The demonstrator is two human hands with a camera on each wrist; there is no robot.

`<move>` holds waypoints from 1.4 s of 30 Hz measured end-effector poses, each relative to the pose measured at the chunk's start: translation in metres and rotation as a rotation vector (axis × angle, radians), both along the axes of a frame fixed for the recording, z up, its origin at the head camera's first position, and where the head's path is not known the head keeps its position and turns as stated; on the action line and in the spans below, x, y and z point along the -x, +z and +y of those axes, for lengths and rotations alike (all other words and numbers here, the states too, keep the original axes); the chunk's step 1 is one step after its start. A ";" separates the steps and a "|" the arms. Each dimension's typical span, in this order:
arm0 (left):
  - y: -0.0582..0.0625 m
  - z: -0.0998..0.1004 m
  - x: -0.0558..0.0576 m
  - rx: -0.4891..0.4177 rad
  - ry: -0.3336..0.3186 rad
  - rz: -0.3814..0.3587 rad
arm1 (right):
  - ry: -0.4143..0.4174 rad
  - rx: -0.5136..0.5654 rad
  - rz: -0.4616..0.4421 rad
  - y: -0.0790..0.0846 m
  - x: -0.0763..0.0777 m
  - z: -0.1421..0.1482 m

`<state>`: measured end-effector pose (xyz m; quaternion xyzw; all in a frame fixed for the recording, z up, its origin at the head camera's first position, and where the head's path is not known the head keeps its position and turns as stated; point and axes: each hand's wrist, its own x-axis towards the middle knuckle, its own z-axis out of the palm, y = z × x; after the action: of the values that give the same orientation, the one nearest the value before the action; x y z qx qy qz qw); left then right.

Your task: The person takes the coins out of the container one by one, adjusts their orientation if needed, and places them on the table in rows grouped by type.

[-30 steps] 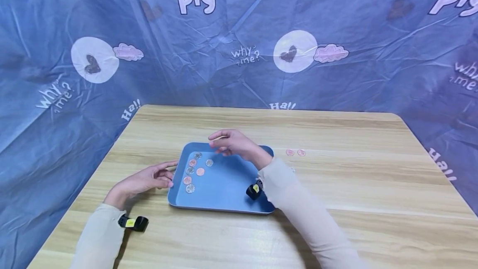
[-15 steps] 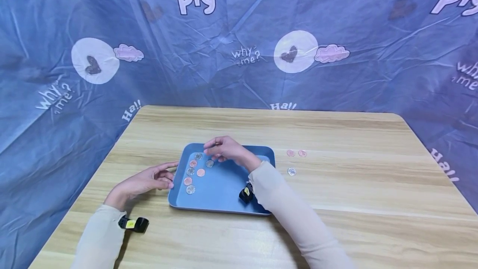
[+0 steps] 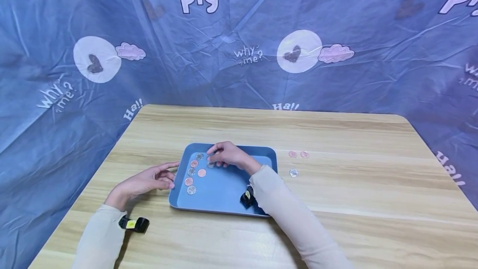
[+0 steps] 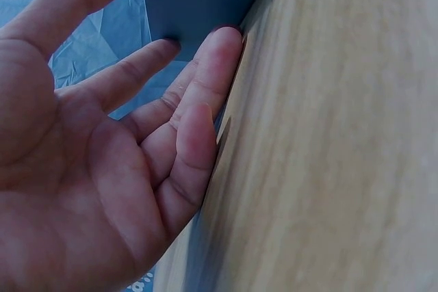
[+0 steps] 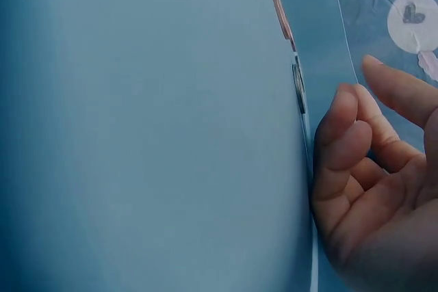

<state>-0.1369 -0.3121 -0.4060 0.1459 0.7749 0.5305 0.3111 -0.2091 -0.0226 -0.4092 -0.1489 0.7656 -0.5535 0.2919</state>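
A blue tray (image 3: 224, 196) holds several coins near its left side, some copper-coloured, some silver-coloured. My left hand (image 3: 147, 179) rests against the outside of the tray's left wall, fingertips touching it; in the left wrist view its other fingers bend loosely beside the tabletop. Over the tray's back part is my right hand (image 3: 229, 154), with its thumb and forefinger at a silver-coloured coin (image 3: 210, 164) that they partly cover. The right wrist view shows these fingertips apart with no coin visible between them, and a copper-coloured coin (image 5: 281, 15) lying farther along the tray floor.
Right of the tray, two copper-coloured coins (image 3: 298, 154) and one silver-coloured coin (image 3: 293, 173) lie on the wooden table (image 3: 358, 194). A printed blue cloth (image 3: 231, 82) hangs behind the table. Each wrist wears a small black camera (image 3: 140, 224).
My right hand has moved from the tray's back rim down and toward the silver-coloured coin. The loose silver-coloured coin on the table has come fully into view. My left hand stays put.
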 end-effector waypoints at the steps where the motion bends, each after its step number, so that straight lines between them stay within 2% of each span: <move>1: 0.000 0.000 0.000 0.000 -0.001 0.000 | 0.001 -0.003 0.007 -0.001 0.000 0.001; 10: -0.001 0.000 0.001 0.015 -0.005 0.003 | 0.035 -0.098 0.090 -0.006 0.002 0.004; 21: -0.001 0.000 0.002 -0.012 -0.007 -0.003 | 0.064 -0.153 0.109 -0.006 0.002 0.005; 27: -0.002 -0.002 0.003 0.003 -0.011 0.005 | 0.082 -0.173 0.160 -0.008 0.003 0.001; 34: -0.004 -0.002 0.004 0.037 -0.003 0.007 | 0.078 -0.204 0.172 -0.010 0.002 0.000; 42: -0.004 -0.001 0.005 0.035 -0.002 0.005 | 0.101 -0.267 0.219 -0.010 0.002 -0.002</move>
<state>-0.1417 -0.3134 -0.4101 0.1426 0.7849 0.5160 0.3121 -0.2111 -0.0245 -0.4188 -0.2067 0.8512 -0.4118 0.2514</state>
